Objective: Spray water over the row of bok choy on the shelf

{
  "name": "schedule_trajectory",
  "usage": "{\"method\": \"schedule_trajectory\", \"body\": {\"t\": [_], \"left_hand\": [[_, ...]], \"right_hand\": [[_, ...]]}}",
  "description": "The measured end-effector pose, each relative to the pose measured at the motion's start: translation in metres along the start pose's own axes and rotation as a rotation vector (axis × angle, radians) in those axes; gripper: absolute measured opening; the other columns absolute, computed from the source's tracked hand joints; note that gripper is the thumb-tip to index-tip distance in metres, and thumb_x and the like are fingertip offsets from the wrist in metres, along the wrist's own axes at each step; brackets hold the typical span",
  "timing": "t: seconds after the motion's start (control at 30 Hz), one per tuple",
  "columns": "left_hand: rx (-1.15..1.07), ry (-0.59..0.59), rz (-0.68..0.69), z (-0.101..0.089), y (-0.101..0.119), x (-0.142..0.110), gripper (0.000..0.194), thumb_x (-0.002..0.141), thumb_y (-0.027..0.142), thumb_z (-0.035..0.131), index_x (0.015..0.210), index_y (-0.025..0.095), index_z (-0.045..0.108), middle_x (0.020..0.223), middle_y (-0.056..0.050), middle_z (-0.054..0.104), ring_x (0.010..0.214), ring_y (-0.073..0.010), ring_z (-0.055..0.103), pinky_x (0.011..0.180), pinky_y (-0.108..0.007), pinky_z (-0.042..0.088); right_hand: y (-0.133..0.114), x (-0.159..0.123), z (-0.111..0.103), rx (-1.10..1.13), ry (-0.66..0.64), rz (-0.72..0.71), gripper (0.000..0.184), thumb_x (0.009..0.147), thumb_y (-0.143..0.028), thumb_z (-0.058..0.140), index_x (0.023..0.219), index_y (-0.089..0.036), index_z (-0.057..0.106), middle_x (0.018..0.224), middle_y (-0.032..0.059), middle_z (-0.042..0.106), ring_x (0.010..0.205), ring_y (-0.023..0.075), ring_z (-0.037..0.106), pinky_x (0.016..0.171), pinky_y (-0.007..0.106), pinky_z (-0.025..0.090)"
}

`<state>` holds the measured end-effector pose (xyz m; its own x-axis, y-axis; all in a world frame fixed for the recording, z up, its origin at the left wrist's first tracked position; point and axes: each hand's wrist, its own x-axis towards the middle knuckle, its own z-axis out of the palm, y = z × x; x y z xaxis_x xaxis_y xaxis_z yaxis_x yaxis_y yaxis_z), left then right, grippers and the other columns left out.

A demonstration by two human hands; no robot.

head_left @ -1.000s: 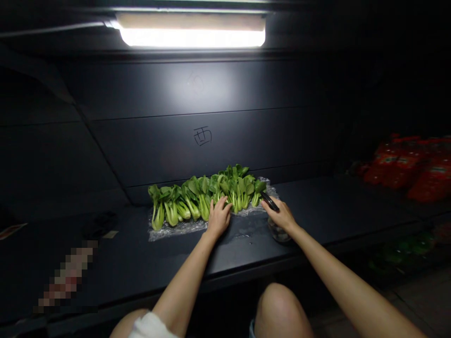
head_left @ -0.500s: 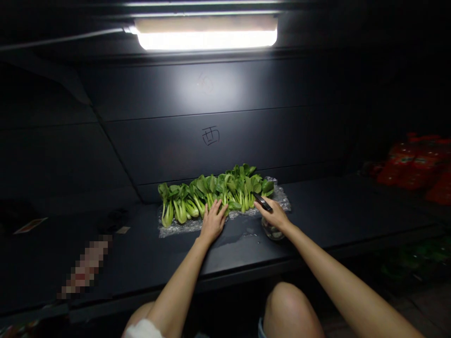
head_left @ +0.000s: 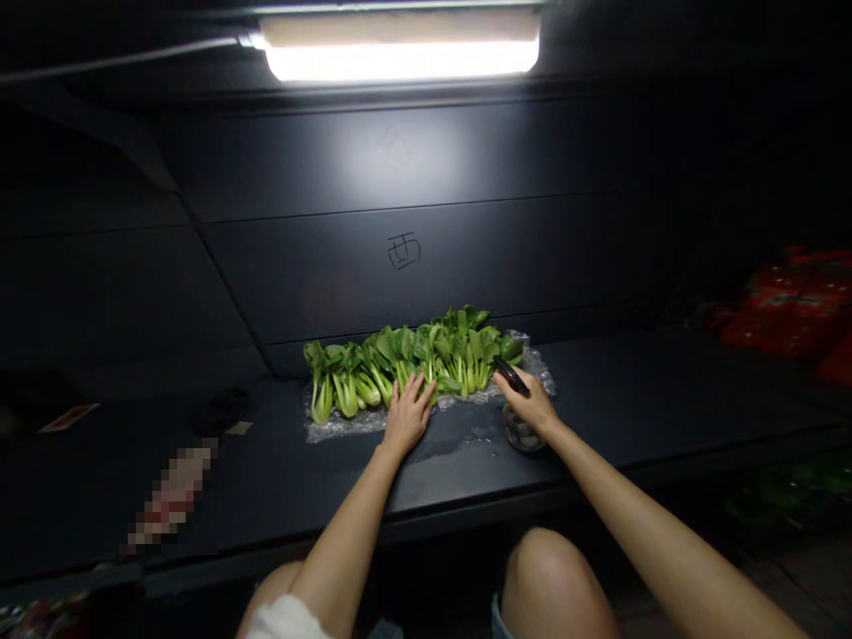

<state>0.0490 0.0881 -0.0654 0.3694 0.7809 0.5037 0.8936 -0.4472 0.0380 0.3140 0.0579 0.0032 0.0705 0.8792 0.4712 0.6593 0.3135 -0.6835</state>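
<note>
A row of green bok choy [head_left: 401, 355] lies side by side on crinkled clear plastic wrap [head_left: 352, 430], leaves toward the back panel. My left hand [head_left: 407, 415] rests with fingers spread at the stem ends, near the middle of the row. At the row's right end, my right hand [head_left: 529, 399] grips a spray bottle by its black trigger head [head_left: 511, 376]. Below the hand shows the bottle's clear, rounded body [head_left: 523, 433]. The black head points left and back, toward the leaves. Part of the bottle is hidden by my fingers.
Wet spots [head_left: 479, 435] glisten on the dark shelf [head_left: 453, 470]. A lit tube lamp [head_left: 403, 58] hangs above. Red bottles [head_left: 792, 302] stand at right, blurred. Left lie a card [head_left: 70, 418] and a pixelated item [head_left: 174, 497]. My knee [head_left: 552, 577] is below the shelf edge.
The whole view has shifted slightly, so the scene sits a little further right. The spray bottle's head has moved slightly right relative to the bok choy. My left hand stays at the stems.
</note>
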Motion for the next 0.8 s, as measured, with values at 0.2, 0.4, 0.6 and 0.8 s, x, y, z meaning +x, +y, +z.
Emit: {"method": "schedule_trajectory", "body": {"t": [0.2,0.4,0.6,0.8], "left_hand": [[0.003,0.002,0.002,0.002,-0.001,0.000,0.049,0.097,0.028,0.040,0.146,0.027,0.044,0.156,-0.010,0.040,0.148,-0.0267,0.029,0.120,-0.058,0.020],[0.006,0.010,0.003,0.002,-0.001,-0.001,0.050,0.097,0.028,0.039,0.146,0.028,0.044,0.156,-0.009,0.040,0.148,-0.0262,0.029,0.121,-0.057,0.021],[0.003,-0.004,-0.003,0.000,0.001,0.000,0.050,0.097,0.028,0.038,0.147,0.026,0.043,0.157,-0.009,0.038,0.148,-0.0268,0.028,0.121,-0.058,0.020],[-0.032,0.017,-0.004,-0.003,0.000,-0.001,0.052,0.096,0.028,0.042,0.148,0.022,0.040,0.157,-0.010,0.038,0.149,-0.0263,0.028,0.121,-0.059,0.018]], "right_hand": [[0.010,-0.001,-0.013,-0.026,0.061,0.073,0.035,0.084,-0.051,0.047,0.069,-0.021,0.058,0.067,0.0052,0.065,0.065,0.0224,0.061,0.059,0.028,0.039],[0.016,-0.001,-0.014,-0.023,0.065,0.088,0.036,0.085,-0.050,0.047,0.072,-0.021,0.065,0.072,0.0069,0.069,0.073,0.0247,0.066,0.066,0.030,0.044],[0.011,-0.001,-0.014,-0.068,0.013,0.046,0.033,0.086,-0.047,0.048,0.079,-0.020,0.065,0.076,0.0079,0.071,0.077,0.0265,0.068,0.067,0.031,0.045],[0.004,-0.003,-0.007,-0.010,-0.083,-0.084,0.038,0.087,-0.051,0.048,0.098,-0.020,0.066,0.091,0.0093,0.074,0.089,0.0275,0.069,0.076,0.033,0.049]]}}
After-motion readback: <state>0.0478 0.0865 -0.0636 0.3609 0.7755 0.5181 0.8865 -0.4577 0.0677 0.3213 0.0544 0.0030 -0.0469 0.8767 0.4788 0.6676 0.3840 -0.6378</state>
